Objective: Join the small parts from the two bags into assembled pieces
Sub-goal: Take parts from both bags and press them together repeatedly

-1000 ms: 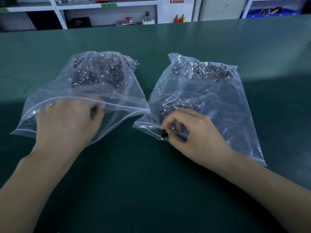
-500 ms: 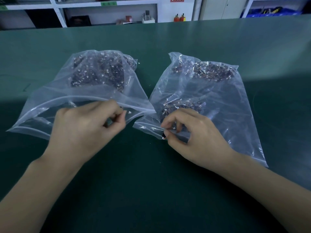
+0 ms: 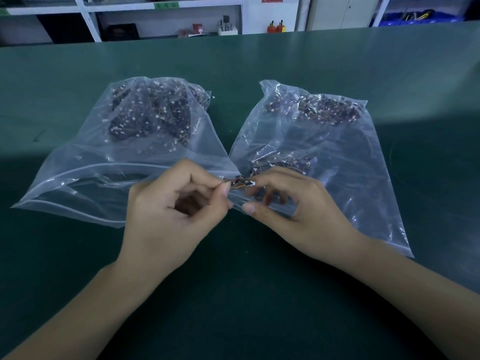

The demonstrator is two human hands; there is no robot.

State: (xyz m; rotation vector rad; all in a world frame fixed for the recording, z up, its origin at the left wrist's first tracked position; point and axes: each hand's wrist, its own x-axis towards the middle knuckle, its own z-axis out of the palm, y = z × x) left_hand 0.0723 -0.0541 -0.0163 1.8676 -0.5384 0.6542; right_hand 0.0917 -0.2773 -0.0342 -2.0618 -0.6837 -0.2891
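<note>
Wired small parts (image 3: 237, 183), pinched between left hand (image 3: 176, 211), right hand (image 3: 293, 203)

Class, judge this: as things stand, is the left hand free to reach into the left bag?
Probably not yet: the left hand pinches a small wired part, though the left bag gapes open beside it.

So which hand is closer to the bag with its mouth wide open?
Left. The left hand lies over the open left bag at its mouth corner; the right hand sits past it, over the right bag.

Both hands (image 3: 233, 203) on small wired parts (image 3: 237, 183)
</note>
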